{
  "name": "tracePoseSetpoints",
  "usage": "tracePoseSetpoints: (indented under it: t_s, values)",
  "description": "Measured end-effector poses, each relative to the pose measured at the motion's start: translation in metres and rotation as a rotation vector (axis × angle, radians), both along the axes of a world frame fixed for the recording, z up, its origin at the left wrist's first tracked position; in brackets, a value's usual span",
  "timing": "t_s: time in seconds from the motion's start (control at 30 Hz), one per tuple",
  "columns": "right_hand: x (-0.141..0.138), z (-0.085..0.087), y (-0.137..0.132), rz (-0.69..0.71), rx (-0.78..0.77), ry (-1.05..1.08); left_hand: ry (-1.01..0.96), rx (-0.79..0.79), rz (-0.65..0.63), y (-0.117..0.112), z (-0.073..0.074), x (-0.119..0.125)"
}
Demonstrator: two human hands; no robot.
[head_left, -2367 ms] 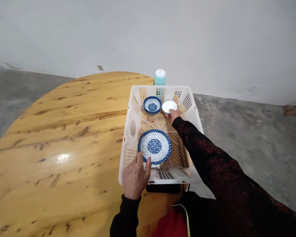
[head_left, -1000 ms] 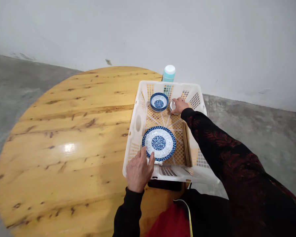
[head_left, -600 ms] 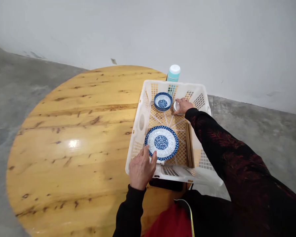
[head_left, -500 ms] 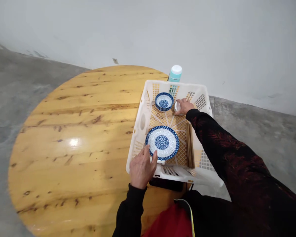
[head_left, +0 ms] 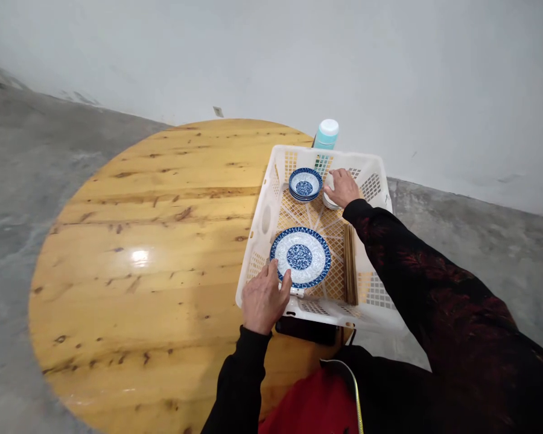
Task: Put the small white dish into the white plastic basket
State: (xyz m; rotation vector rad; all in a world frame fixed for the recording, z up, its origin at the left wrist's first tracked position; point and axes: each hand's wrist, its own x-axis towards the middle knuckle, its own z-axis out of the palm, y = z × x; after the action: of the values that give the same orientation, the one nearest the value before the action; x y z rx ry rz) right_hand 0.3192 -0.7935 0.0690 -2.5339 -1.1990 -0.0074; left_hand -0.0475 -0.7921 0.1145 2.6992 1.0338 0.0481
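My left hand (head_left: 265,298) is at the near left corner of a white plastic basket (head_left: 256,241), fingers spread and holding nothing. Its fingertips are close to a large blue-and-white patterned plate (head_left: 300,257) in the basket. At the far right inside, my right hand (head_left: 342,188) has its thumb and fingers around the top of a stack of small white bowls (head_left: 331,202), partly hiding them. Left of that stack are nested blue-patterned bowls (head_left: 305,184). A bundle of wooden chopsticks (head_left: 350,265) lies along the basket's right side.
The basket stands on a round wooden table (head_left: 176,241), near its right edge. A light-blue bottle with a white lid (head_left: 327,134) is behind the basket. A dark flat object (head_left: 306,330) lies under its near edge. A pale wall (head_left: 271,60) rises beyond.
The view has shifted slightly, moving the table and basket a little rightward. My right hand has moved a little over the white bowls, whose stacked rims now show below it. My left hand stays by the plate.
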Motion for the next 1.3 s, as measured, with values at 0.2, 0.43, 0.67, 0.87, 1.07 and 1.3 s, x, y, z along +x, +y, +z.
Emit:
tracePoseSetpoints:
  t_s: [0.2, 0.43, 0.67, 0.87, 1.07, 1.3]
  values:
    - [-0.042, -0.010, 0.024, -0.371, 0.326, 0.971, 0.005, 0.012, -0.001, 0.000, 0.000, 0.000]
    - [-0.052, -0.036, 0.049, -0.511, 0.554, 1.319, -0.003, 0.010, 0.013, 0.000, 0.002, 0.001]
    - [-0.048, -0.049, 0.064, -0.592, 0.756, 1.374, -0.017, 0.019, 0.014, 0.000, -0.001, 0.000]
    - [-0.045, -0.053, 0.063, -0.581, 0.810, 1.392, -0.025, 0.031, -0.002, 0.001, -0.001, 0.001]
    - [-0.045, -0.055, 0.062, -0.577, 0.850, 1.404, -0.019, 0.020, 0.009, 0.001, -0.001, 0.001]
    - [-0.044, -0.056, 0.068, -0.557, 0.829, 1.411, -0.015, 0.016, 0.008, 0.001, 0.000, 0.001]
